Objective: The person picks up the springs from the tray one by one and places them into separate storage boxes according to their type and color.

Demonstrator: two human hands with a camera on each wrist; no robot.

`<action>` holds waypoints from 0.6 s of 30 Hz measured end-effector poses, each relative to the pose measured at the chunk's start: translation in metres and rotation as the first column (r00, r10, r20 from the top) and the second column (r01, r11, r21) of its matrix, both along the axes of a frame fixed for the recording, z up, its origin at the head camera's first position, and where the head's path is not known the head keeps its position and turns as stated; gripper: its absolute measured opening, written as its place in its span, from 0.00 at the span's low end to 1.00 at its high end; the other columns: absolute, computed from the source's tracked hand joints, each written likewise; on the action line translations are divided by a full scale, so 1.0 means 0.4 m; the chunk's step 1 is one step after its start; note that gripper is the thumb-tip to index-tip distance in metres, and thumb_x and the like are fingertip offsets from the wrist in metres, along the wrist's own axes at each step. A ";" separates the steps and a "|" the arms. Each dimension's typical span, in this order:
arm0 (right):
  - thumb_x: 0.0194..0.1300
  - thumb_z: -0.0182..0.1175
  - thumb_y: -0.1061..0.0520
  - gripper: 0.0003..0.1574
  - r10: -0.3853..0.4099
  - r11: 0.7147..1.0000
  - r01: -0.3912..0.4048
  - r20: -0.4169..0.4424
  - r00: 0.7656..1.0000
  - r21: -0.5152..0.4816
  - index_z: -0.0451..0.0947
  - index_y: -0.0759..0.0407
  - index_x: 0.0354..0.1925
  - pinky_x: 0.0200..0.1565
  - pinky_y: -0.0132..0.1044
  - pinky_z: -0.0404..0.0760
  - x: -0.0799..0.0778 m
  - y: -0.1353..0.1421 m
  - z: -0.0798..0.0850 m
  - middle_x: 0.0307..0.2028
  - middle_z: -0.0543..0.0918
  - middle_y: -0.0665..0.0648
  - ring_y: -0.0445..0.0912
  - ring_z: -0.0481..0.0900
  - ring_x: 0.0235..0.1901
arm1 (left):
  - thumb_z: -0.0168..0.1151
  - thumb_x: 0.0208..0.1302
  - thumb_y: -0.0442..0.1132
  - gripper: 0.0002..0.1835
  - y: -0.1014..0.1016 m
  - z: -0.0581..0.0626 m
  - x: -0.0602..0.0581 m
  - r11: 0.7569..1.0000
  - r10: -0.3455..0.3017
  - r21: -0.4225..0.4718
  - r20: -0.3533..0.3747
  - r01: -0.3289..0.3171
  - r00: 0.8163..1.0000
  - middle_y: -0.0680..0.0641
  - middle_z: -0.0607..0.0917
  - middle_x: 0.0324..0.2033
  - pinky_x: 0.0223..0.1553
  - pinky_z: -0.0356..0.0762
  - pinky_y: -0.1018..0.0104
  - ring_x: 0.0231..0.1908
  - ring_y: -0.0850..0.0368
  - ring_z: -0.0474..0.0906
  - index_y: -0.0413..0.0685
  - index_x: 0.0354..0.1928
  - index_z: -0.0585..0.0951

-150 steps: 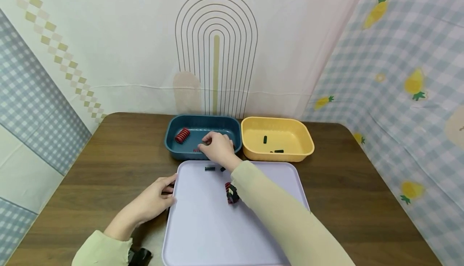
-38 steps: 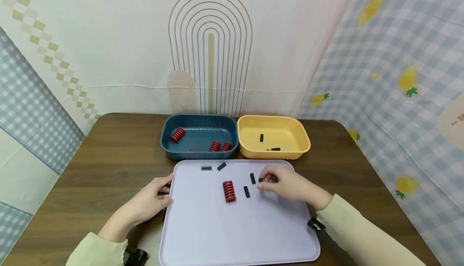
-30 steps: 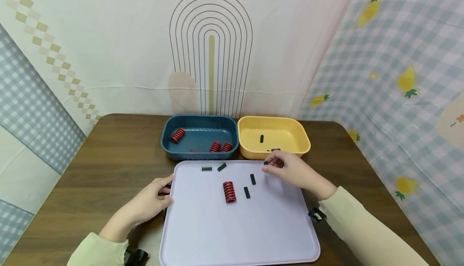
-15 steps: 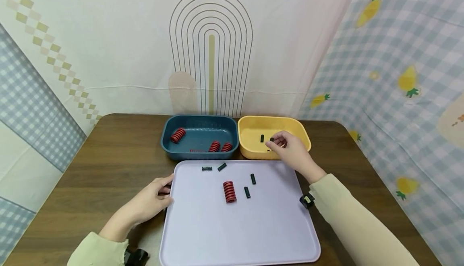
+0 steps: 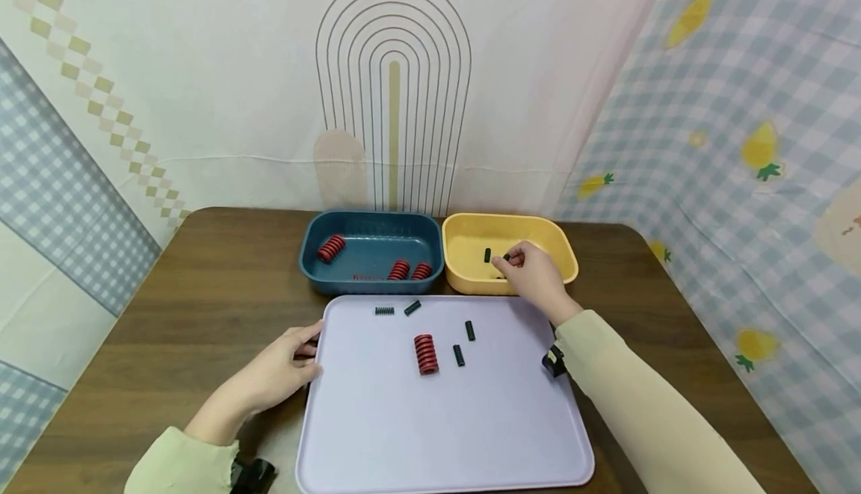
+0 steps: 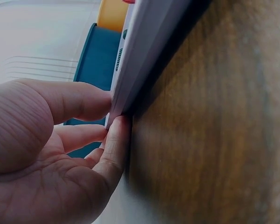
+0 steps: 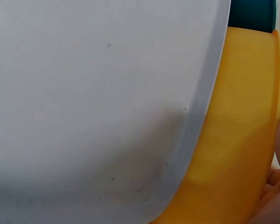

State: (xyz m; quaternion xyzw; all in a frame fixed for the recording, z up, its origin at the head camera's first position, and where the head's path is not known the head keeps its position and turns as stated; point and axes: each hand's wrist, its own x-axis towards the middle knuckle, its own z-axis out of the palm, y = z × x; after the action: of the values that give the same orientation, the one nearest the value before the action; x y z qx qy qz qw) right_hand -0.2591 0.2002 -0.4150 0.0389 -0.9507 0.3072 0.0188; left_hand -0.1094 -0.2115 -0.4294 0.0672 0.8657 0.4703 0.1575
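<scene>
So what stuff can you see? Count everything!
Tray: 1, lilac, front middle
Blue bin: 1, blue, behind tray
Yellow bin: 1, yellow, beside blue bin
Red springs: 4, red, 1 on tray, 3 in blue bin (plus a half-hidden bit)
Green springs: 6, dark green, 4 on tray, 1 in yellow bin (plus a half-hidden bit), 1 held
Table: 1, brown, underneath
Cloth: pieces unclear, white and blue-checked, around table
Wrist gadgets: 2, black, at wrists
Sleeves: 2, pale green, on arms
Left hand: 1, bare, touching tray
Right hand: 1, bare, pinching a green spring
</scene>
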 end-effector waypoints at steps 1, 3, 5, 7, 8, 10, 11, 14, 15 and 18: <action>0.65 0.59 0.36 0.27 -0.004 1.000 0.004 0.004 1.000 0.001 0.75 0.58 0.44 0.37 0.43 0.76 -0.001 -0.001 0.000 0.38 0.79 0.57 0.51 0.77 0.36 | 0.59 0.62 0.28 0.36 -0.001 0.000 -0.001 1.000 -0.002 -0.001 0.001 0.002 1.000 0.35 0.67 0.61 0.48 0.75 0.61 0.55 0.45 0.70 0.34 0.72 0.58; 0.65 0.59 0.36 0.28 -0.009 1.000 0.009 0.009 1.000 0.005 0.75 0.59 0.44 0.36 0.43 0.76 -0.003 -0.002 -0.001 0.38 0.79 0.57 0.51 0.77 0.35 | 0.59 0.62 0.28 0.36 -0.001 -0.001 -0.001 1.000 -0.002 -0.003 0.002 0.002 1.000 0.35 0.67 0.61 0.48 0.75 0.60 0.55 0.45 0.70 0.34 0.72 0.59; 0.64 0.59 0.36 0.28 -0.012 1.000 0.012 0.010 1.000 0.008 0.75 0.59 0.44 0.36 0.43 0.76 -0.003 -0.004 0.002 0.37 0.79 0.57 0.51 0.77 0.35 | 0.59 0.62 0.28 0.36 -0.002 -0.001 -0.001 1.000 -0.002 -0.001 0.001 0.002 1.000 0.35 0.67 0.60 0.48 0.75 0.61 0.54 0.45 0.70 0.34 0.72 0.59; 0.64 0.60 0.37 0.26 -0.012 1.000 0.012 0.010 1.000 0.008 0.75 0.59 0.43 0.35 0.43 0.75 -0.003 -0.005 0.003 0.37 0.79 0.57 0.51 0.77 0.35 | 0.59 0.62 0.28 0.36 -0.003 -0.002 -0.001 1.000 -0.002 -0.003 -0.003 0.002 1.000 0.35 0.67 0.60 0.47 0.75 0.62 0.54 0.46 0.70 0.34 0.72 0.59; 0.64 0.60 0.38 0.26 -0.012 1.000 0.012 0.010 1.000 0.009 0.75 0.59 0.43 0.35 0.43 0.75 -0.003 -0.006 0.004 0.37 0.79 0.57 0.51 0.76 0.34 | 0.59 0.62 0.28 0.36 -0.003 -0.002 -0.001 1.000 -0.002 -0.004 -0.004 0.002 1.000 0.35 0.67 0.60 0.47 0.75 0.62 0.54 0.46 0.70 0.34 0.72 0.59; 0.64 0.61 0.38 0.25 -0.013 1.000 0.013 0.008 1.000 0.011 0.75 0.59 0.42 0.35 0.43 0.75 -0.003 -0.007 0.005 0.36 0.79 0.57 0.50 0.76 0.34 | 0.59 0.62 0.28 0.36 -0.004 -0.004 -0.001 1.000 -0.001 -0.006 -0.005 0.001 1.000 0.35 0.67 0.60 0.47 0.75 0.63 0.54 0.46 0.70 0.34 0.72 0.59; 0.64 0.61 0.38 0.25 -0.014 1.000 0.014 0.007 1.000 0.011 0.75 0.59 0.42 0.35 0.43 0.75 -0.004 -0.007 0.005 0.36 0.79 0.57 0.50 0.76 0.34 | 0.59 0.62 0.28 0.36 -0.005 -0.004 -0.001 1.000 -0.001 -0.009 -0.008 0.001 1.000 0.35 0.68 0.60 0.47 0.75 0.63 0.54 0.46 0.71 0.34 0.72 0.59; 0.64 0.61 0.38 0.25 -0.018 1.000 0.018 0.003 1.000 0.013 0.75 0.58 0.41 0.36 0.43 0.75 -0.004 -0.008 0.004 0.36 0.79 0.57 0.51 0.76 0.34 | 0.59 0.62 0.28 0.36 -0.004 -0.005 -0.002 1.000 -0.002 -0.007 -0.010 0.002 1.000 0.35 0.68 0.60 0.47 0.75 0.62 0.54 0.46 0.71 0.34 0.72 0.59; 0.64 0.61 0.38 0.25 -0.019 1.000 0.019 0.003 1.000 0.013 0.75 0.58 0.41 0.36 0.43 0.75 -0.004 -0.008 0.004 0.36 0.79 0.57 0.51 0.76 0.34 | 0.59 0.62 0.28 0.36 -0.004 -0.005 -0.002 1.000 -0.002 -0.006 -0.010 0.002 1.000 0.35 0.67 0.60 0.47 0.75 0.62 0.54 0.46 0.71 0.34 0.72 0.59; 0.64 0.61 0.38 0.26 -0.019 1.000 0.019 0.005 1.000 0.014 0.75 0.59 0.43 0.38 0.44 0.75 -0.003 -0.006 0.003 0.37 0.79 0.57 0.51 0.76 0.36 | 0.59 0.62 0.28 0.36 -0.003 -0.005 -0.002 1.000 -0.006 -0.002 -0.009 0.006 1.000 0.35 0.67 0.60 0.47 0.75 0.63 0.54 0.46 0.71 0.33 0.72 0.59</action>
State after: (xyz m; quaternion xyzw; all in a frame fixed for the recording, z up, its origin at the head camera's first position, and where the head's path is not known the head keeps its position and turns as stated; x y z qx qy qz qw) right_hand -0.2604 0.1978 -0.4137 0.0293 -0.9532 0.3003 0.0192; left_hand -0.1102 -0.2128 -0.4316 0.0716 0.8666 0.4688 0.1552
